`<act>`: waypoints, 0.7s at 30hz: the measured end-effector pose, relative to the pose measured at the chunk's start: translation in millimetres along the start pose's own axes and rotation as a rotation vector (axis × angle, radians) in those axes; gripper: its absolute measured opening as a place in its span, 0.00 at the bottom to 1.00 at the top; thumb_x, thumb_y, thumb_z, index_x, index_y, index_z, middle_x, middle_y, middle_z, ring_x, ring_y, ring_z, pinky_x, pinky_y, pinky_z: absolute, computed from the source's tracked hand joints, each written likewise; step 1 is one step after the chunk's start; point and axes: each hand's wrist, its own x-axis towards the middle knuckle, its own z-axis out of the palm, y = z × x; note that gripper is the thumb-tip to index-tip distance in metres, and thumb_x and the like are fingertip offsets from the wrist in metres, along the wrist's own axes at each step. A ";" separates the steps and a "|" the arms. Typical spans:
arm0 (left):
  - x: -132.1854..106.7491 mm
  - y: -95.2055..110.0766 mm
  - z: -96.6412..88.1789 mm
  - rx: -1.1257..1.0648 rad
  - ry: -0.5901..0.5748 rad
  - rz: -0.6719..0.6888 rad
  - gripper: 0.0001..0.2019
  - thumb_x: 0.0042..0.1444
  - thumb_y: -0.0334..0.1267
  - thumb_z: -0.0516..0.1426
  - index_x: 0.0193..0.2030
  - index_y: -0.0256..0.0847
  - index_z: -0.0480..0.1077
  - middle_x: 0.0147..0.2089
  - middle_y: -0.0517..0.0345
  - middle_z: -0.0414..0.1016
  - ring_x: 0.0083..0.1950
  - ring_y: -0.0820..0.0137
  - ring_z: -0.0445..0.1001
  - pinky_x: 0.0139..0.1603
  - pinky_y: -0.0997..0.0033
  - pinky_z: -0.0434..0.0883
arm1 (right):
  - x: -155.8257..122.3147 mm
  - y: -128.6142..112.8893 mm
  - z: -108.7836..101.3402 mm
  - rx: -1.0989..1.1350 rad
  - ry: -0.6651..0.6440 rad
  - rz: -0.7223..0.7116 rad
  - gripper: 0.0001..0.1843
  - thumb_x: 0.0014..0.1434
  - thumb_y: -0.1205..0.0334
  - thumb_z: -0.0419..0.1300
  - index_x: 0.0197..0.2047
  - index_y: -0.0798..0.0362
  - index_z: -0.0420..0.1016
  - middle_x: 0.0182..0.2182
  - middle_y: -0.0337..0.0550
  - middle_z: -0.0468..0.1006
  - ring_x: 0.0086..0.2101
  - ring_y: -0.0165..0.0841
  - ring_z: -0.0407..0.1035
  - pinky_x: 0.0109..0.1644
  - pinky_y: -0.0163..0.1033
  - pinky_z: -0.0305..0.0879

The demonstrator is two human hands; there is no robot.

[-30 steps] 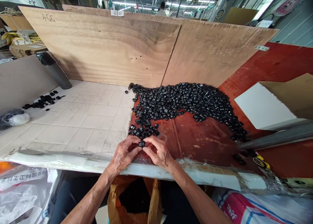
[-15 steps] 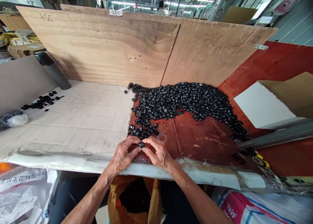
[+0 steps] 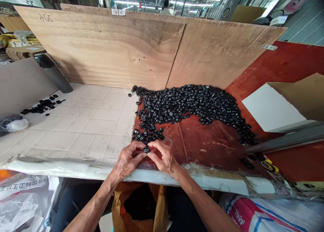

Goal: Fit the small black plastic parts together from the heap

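Observation:
My left hand (image 3: 128, 159) and my right hand (image 3: 163, 156) meet near the front edge of a red-brown board (image 3: 205, 140). Their fingertips together pinch one small black plastic part (image 3: 146, 149), which is partly hidden by my fingers. Just beyond my hands lies a loose cluster of similar parts (image 3: 148, 135). It joins a long, curving heap of small round black plastic parts (image 3: 192, 103). A thin pale ring (image 3: 167, 142) lies near my right hand.
Upright plywood boards (image 3: 106, 48) stand behind the heap. To the left is a white tiled surface (image 3: 88, 124) with a few black parts (image 3: 43, 106). A dark flask (image 3: 53, 73) stands beyond it. A grey tube (image 3: 286, 139) and a white-and-cardboard box (image 3: 286, 103) sit at the right.
My hands still pinch the same black part and have barely moved. The whole scene has shifted slightly up and left in the view.

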 end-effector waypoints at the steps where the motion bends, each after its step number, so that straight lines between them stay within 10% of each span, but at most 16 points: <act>1: 0.1 -0.4 -0.2 0.005 -0.004 0.003 0.10 0.65 0.42 0.63 0.50 0.43 0.74 0.48 0.54 0.79 0.45 0.67 0.81 0.49 0.66 0.81 | -0.2 0.5 0.3 -0.003 -0.001 -0.016 0.09 0.68 0.59 0.60 0.50 0.49 0.75 0.38 0.45 0.79 0.35 0.37 0.75 0.41 0.40 0.73; 7: -0.7 -5.3 -2.4 0.211 -0.012 0.198 0.09 0.66 0.37 0.62 0.52 0.44 0.76 0.52 0.51 0.80 0.55 0.62 0.80 0.59 0.60 0.78 | -0.9 3.0 4.8 0.083 -0.049 0.137 0.05 0.70 0.60 0.58 0.41 0.49 0.73 0.21 0.33 0.71 0.21 0.31 0.68 0.30 0.35 0.67; 21: -7.7 4.2 -1.6 0.431 -0.080 0.413 0.10 0.68 0.27 0.56 0.52 0.45 0.70 0.51 0.52 0.77 0.51 0.68 0.79 0.53 0.67 0.77 | -0.3 -1.3 2.4 0.399 -0.180 0.457 0.06 0.64 0.58 0.62 0.36 0.51 0.72 0.17 0.30 0.71 0.16 0.27 0.65 0.23 0.31 0.60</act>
